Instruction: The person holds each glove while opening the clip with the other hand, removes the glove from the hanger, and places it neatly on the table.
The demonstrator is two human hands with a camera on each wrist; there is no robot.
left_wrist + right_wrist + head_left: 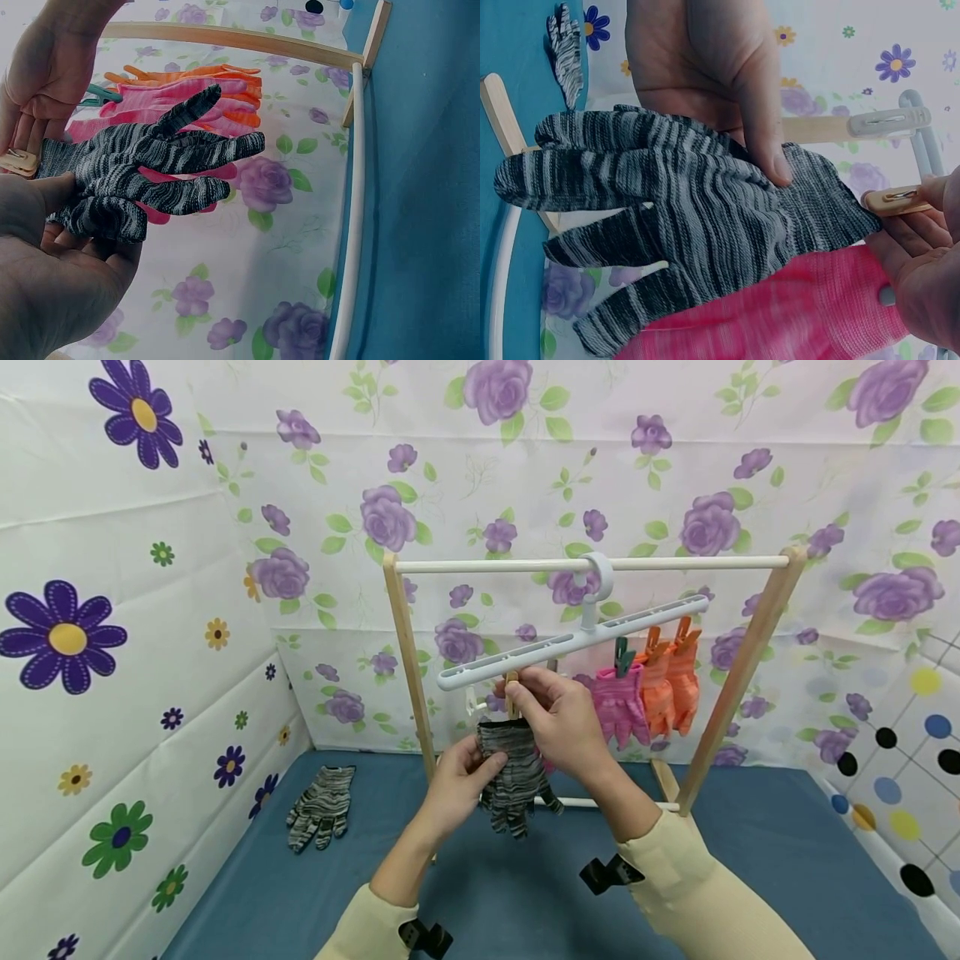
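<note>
My left hand [457, 781] holds a black-and-grey knit glove [513, 768] near its cuff, thumb in front and fingers behind. The glove's fingers hang downward under the left end of a grey hanger [577, 642]. With thumb and fingers, my right hand [566, 722] pinches a wooden clothespin [896, 199] at the cuff edge. That clothespin sits just below the hanger's bar. Behind the held glove, a pink glove [840, 300] shows in the right wrist view. A matching black-and-grey glove [322, 806] lies flat on the table at the left.
The tilted hanger hooks over the white rod [480, 566] of a wooden rack [738, 685]. On its lower-left end hangs a pale clip [472, 702]. Toward its right end hang a pink glove [622, 702] with a green clip [623, 657] and orange gloves [656, 693] with orange clips.
</note>
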